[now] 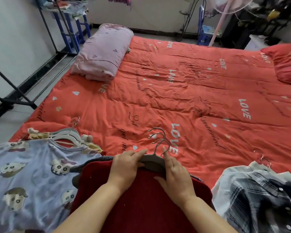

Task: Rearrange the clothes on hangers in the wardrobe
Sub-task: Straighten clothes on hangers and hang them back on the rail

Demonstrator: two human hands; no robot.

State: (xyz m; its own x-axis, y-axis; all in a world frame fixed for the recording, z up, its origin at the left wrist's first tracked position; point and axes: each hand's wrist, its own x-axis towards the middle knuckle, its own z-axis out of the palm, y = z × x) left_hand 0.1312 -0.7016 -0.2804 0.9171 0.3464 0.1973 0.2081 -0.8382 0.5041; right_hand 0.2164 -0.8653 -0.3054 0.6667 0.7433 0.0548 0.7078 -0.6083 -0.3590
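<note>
A dark red garment (pixel 138 199) lies on the near edge of the bed, on grey hangers (pixel 152 163) whose metal hooks (pixel 158 138) point away from me. My left hand (pixel 124 167) grips the left shoulder of the top hanger, thumb beneath it. My right hand (pixel 175 175) holds its right shoulder, index finger stretched toward the hooks. To the left lies a lilac cartoon-print shirt (pixel 29 179) on white hangers (pixel 67 134). At the right lies a plaid shirt (pixel 259 195) with its hook (pixel 263 159) showing.
The clothes lie on a red quilt (pixel 191 91) printed with LOVE. A folded pink blanket (pixel 104 51) sits at the far left, a red pillow (pixel 287 63) at the far right. A black clothes rack frame (pixel 15 91) stands on the floor to the left.
</note>
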